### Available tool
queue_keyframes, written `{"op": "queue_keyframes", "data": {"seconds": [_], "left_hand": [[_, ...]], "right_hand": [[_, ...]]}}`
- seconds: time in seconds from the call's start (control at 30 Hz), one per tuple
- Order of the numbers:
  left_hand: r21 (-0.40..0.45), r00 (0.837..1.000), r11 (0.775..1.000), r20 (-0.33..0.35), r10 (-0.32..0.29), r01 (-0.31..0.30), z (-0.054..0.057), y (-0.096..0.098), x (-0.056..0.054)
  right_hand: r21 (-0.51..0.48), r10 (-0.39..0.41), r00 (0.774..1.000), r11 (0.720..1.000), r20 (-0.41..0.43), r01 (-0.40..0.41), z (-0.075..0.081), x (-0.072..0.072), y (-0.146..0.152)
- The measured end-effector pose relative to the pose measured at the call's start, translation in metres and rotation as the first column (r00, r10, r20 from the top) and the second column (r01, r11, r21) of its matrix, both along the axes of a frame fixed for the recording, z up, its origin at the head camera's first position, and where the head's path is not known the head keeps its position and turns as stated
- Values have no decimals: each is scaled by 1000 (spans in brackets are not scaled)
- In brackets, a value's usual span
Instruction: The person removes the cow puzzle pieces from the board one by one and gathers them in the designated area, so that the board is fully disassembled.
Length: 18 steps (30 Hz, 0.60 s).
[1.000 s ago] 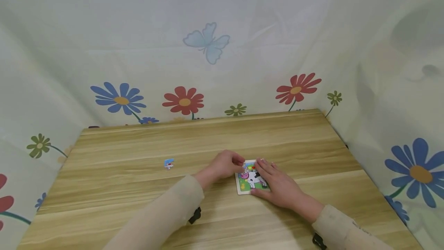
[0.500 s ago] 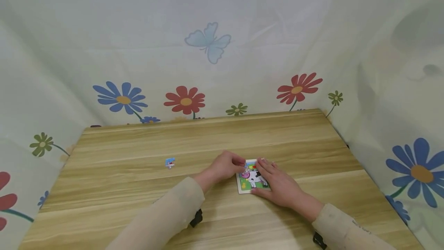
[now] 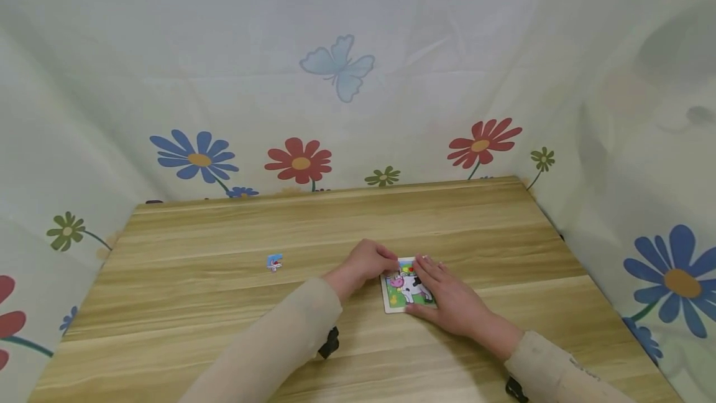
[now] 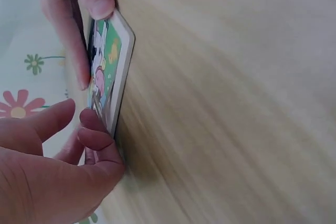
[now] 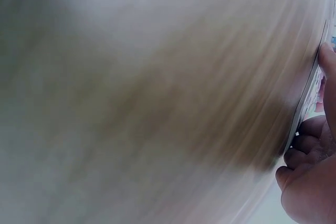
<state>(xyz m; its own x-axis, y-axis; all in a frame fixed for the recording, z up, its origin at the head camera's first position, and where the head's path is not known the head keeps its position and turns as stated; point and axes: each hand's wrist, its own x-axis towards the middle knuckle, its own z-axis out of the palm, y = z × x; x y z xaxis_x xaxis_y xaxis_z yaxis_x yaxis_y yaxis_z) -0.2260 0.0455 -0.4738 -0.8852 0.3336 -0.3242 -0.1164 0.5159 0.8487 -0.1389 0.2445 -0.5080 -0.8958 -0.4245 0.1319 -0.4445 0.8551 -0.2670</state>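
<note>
One corner of the cow puzzle (image 3: 413, 290) might be popped up if pressed unevenly by the curled fingers of the left hand (image 3: 366, 263); whether anything is pinched there cannot be told. White-bordered, brightly printed, the puzzle is held flat between thumb and fingers of the right hand (image 3: 452, 300).

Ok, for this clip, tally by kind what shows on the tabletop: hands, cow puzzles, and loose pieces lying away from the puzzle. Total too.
Hands: 2 (left hand, right hand)
Cow puzzle: 1
Loose piece: 1
Total: 4
</note>
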Motion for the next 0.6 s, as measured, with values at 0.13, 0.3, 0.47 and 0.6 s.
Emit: {"op": "queue_keyframes", "data": {"seconds": [0.13,0.3,0.47,0.6], "left_hand": [[-68,999,997,-38,-37,34,2,4,-2],[-134,994,990,-91,-65,53,5,8,0],[-187,985,981,-148,-89,60,5,12,2],[-220,976,973,-186,-110,68,2,15,2]], "right_hand": [[-4,3,1000,1000,-11,-3,-1,1,0],[-7,12,1000,1000,-27,-12,-1,2,0],[6,28,998,1000,-55,-28,-2,3,2],[3,42,997,999,-71,-42,-1,7,5]]}}
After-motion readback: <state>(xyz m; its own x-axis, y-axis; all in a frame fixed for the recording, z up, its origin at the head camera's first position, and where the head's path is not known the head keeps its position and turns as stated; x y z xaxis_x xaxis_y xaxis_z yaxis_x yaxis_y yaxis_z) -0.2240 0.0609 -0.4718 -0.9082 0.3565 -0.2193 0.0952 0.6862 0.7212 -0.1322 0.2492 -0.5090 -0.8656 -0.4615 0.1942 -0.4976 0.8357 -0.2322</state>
